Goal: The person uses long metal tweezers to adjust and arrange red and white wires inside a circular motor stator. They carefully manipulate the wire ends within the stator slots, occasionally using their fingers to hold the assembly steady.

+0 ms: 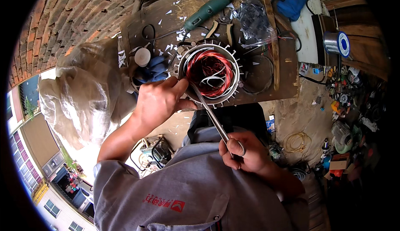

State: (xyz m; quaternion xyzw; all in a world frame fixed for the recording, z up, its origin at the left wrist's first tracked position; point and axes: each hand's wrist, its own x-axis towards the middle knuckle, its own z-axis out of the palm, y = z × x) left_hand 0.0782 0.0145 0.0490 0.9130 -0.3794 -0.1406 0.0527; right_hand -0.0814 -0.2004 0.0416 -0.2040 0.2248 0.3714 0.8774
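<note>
Head feed, person's two bare hands in view. Right hand: clenched around the lower end of a long metal tool, thumb laid along it. I read the tool's long axis as a straight diagonal: gripped end low and to the right, near the grey shirt, slim end pointing up and left, away from the body. That far end meets the lower-left inside edge of a metal ring; its very tip I cannot make out.

The ring sits at the near edge of the counter, mouth facing up toward me, so its central axis runs roughly along my line of sight. Short pale tabs radiate from its rim. Inside: a red wire coil following the wall, with white strands crossing the middle.

Left hand: fingers bent, index finger and thumb at the ring's lower-left side, close to the tool's slim end. Whether they pinch anything, I cannot tell.

Beyond the ring, a green power tool lies slanted, rising to the right. Blue glove just left of the ring; wooden strip to the right, running lengthwise away from the body.
</note>
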